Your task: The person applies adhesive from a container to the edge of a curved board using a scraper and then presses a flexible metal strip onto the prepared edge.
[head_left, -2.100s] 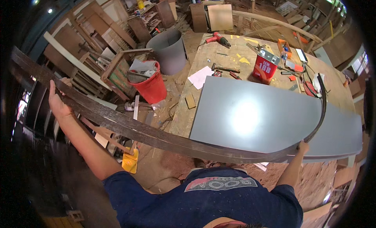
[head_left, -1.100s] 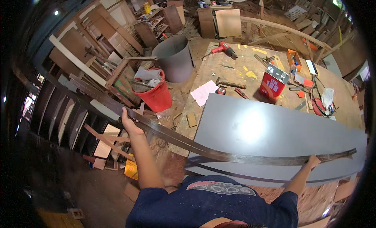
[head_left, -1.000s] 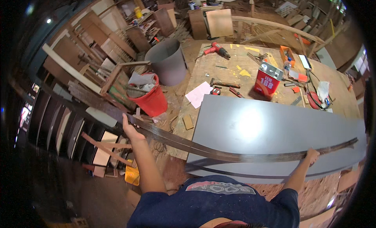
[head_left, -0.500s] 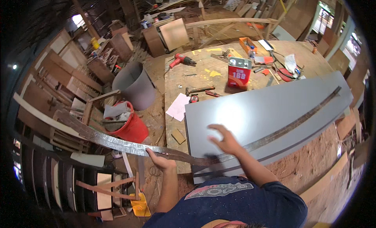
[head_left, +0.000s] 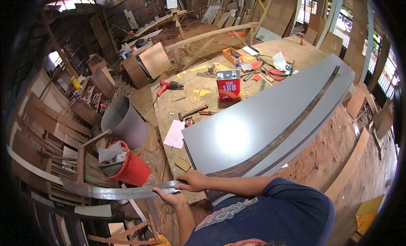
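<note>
A long, curved dark strip [head_left: 287, 131], glossy toward its left part, lies along the grey panel [head_left: 262, 119] on the workbench and extends off the bench's left side. My left hand [head_left: 169, 197] grips it from below at the bottom middle of the view. Just right of it, my right hand [head_left: 190, 181] is closed on the same strip from above, near the panel's left end. Beyond the panel stand a red metal can [head_left: 228, 88] and, farther left, a red heat gun [head_left: 167, 86]. A hammer [head_left: 192, 112] and a pink sheet [head_left: 173, 134] lie by the panel.
The plywood workbench [head_left: 163, 108] also carries an orange box [head_left: 230, 55] and scattered tools. Left of it stand a grey cylinder [head_left: 124, 123], a red bucket [head_left: 133, 167] and leaning boards [head_left: 50, 115]. A wooden railing [head_left: 203, 34] runs behind; boards lean at the right.
My right hand has left the strip's right part and moved left to grip it beside my left hand. The strip's right part now lies on the panel. The view has turned rightward.
</note>
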`<state>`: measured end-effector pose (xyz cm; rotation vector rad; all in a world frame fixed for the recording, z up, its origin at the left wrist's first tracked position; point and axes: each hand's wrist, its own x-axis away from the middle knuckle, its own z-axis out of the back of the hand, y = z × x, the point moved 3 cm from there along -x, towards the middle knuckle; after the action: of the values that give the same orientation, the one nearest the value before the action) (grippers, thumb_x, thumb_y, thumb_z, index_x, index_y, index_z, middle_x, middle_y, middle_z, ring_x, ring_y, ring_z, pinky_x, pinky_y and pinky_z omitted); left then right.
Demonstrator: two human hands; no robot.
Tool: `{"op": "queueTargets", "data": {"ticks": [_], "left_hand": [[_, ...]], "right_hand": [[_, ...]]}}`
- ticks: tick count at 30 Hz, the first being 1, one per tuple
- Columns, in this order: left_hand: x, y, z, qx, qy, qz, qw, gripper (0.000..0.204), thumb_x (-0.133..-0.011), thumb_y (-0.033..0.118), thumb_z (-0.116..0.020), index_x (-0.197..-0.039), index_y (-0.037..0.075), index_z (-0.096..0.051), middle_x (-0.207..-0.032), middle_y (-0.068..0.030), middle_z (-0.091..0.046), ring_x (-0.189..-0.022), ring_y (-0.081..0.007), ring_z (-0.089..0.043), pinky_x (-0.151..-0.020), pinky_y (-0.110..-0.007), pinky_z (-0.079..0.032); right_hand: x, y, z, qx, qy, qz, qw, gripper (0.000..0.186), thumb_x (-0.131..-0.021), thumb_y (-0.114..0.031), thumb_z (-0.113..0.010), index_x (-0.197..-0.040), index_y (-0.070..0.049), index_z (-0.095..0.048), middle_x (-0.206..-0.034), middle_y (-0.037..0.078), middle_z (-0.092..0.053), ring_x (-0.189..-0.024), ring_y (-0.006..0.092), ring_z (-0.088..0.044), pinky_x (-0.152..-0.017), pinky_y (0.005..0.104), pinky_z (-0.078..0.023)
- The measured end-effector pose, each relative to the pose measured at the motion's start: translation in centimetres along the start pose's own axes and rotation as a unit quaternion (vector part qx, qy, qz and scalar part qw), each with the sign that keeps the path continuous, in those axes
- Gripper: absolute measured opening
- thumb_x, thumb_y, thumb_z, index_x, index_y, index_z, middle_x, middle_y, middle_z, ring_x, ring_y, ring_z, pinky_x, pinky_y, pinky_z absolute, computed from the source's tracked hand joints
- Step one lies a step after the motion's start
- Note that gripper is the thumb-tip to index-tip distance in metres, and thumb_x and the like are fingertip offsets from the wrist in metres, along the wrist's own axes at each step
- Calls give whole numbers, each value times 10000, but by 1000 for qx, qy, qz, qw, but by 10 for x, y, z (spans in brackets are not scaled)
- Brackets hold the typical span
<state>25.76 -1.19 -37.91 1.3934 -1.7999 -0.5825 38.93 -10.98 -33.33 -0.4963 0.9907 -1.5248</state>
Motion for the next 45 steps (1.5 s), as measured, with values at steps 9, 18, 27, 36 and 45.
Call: {"op": "queueTargets", "data": {"ticks": [9,18,27,36,45], "left_hand": [[-7,41,-2,-46,144,-3,988,1013,-929,778,-612,-1576,28,-397,-1478,-155,-523,-1247,-289,-610,-1014,-451,-533],[17,-18,6,-88,-215,20,972,406,-1019,303,-705,-1285,15,-600,-1162,-104,-680,-1066,-243,-681,-959,-398,-563],[31,-27,-3,64,-264,164,948,298,-890,114,-644,-1178,38,-639,-1119,-99,-684,-1099,-275,-650,-1073,-452,-485],[6,8,1,160,-268,125,942,131,-940,235,-591,-932,105,-601,-886,-9,-600,-839,-186,-580,-914,-426,-486],[-28,59,23,165,-200,28,965,203,-994,257,-661,-875,110,-587,-812,-2,-584,-751,-172,-540,-786,-381,-486]], "right_hand": [[24,24,26,34,-47,-32,998,488,-1031,-514,-617,-1215,-68,-690,-975,221,-714,-926,440,-696,-796,524,-530],[22,31,43,7,-31,-3,999,507,-1048,-485,-607,-1219,-16,-696,-1025,230,-721,-965,451,-685,-834,511,-530],[32,44,34,-126,-61,-2,990,482,-1086,-478,-548,-1201,-27,-671,-990,260,-705,-911,438,-691,-807,504,-515],[38,47,43,-97,-57,-33,993,480,-1094,-464,-549,-1219,-19,-677,-1041,247,-720,-974,430,-692,-847,502,-519],[48,44,49,-79,-104,-43,991,502,-1094,-489,-536,-1202,-25,-695,-1016,234,-725,-945,405,-694,-839,494,-519]]}}
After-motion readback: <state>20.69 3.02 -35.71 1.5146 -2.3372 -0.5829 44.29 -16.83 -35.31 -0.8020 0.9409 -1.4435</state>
